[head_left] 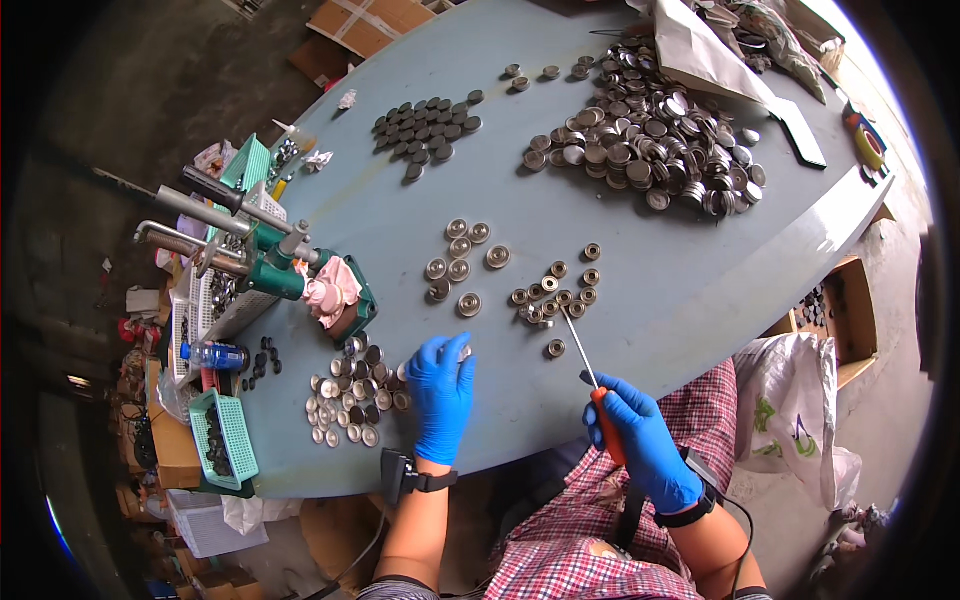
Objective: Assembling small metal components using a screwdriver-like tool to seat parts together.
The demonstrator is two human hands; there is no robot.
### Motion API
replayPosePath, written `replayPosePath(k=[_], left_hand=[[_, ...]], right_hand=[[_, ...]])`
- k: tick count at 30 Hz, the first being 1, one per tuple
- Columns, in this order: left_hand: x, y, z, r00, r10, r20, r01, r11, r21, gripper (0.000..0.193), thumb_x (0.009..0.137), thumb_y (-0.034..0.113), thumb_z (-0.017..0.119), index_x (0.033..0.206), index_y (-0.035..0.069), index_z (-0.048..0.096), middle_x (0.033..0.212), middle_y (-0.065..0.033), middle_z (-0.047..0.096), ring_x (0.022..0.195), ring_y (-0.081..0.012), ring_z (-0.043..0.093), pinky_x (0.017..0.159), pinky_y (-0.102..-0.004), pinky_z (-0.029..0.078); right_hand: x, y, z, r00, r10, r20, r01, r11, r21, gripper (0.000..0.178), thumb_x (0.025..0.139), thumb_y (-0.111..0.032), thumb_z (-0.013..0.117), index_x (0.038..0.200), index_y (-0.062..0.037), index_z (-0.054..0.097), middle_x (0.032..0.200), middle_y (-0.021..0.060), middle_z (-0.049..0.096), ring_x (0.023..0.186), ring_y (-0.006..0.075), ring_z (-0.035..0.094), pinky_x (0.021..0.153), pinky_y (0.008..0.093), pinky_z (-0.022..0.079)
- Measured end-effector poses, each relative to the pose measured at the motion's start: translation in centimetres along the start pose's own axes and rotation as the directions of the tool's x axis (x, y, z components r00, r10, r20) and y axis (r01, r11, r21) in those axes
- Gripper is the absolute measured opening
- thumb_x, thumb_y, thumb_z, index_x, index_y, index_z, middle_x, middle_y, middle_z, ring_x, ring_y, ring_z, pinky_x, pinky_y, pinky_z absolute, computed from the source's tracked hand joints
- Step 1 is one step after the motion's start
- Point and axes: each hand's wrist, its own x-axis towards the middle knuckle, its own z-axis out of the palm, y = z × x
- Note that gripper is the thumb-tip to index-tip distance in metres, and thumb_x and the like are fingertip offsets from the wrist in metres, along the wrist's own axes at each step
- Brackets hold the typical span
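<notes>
My right hand (645, 440), in a blue glove, is closed around the orange-red handle of a screwdriver (606, 428). Its thin metal shaft points away from me, and the tip is among several small ring-shaped metal parts (549, 284); whether it touches one I cannot tell. My left hand (442, 395), also gloved in blue, pinches a small round metal cap (464, 353) at its fingertips, just above the table. Left of that hand lies a cluster of shiny and dark round metal pieces (352, 390). Several wider metal cups (458, 271) sit beyond its fingers.
A green hand press (275, 278) with long levers stands at the table's left. Farther back are dark discs (430, 130) and a large heap of metal caps (640, 150). Green baskets (237, 437) and a bottle (215, 355) line the left edge. A plastic bag (790, 410) hangs at right.
</notes>
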Motion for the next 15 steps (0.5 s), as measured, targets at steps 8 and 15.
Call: replayPosePath(k=[8,15], left_hand=[[-0.4,-7.1,-2.4,0.993,-0.067,-0.102,0.109,0.861,0.496,0.02,0.089,0.015,0.056,0.107,0.006,0.059,0.121,-0.0141,0.051,0.115,-0.0342,0.045,0.097,-0.049,0.034],[8.6,5.8,2.7,0.987,0.152,0.045,-0.129,0.935,-0.331,0.024,0.085,0.01,0.06,0.109,0.003,0.06,0.11,-0.0144,0.058,0.097,-0.0316,0.058,0.085,-0.0383,0.046]], right_hand=[[0.5,-0.6,-2.5,0.967,-0.192,-0.171,0.206,0.976,0.073,0.035,0.099,-0.018,0.049,0.13,-0.0025,0.05,0.085,0.0066,0.061,0.069,0.0117,0.057,0.062,0.0233,0.047],[0.3,-2.1,-5.2,0.884,-0.362,-0.294,0.389,0.92,0.036,0.034,0.099,-0.02,0.049,0.129,-0.0031,0.05,0.089,0.0069,0.061,0.069,0.0108,0.057,0.061,0.0227,0.047]])
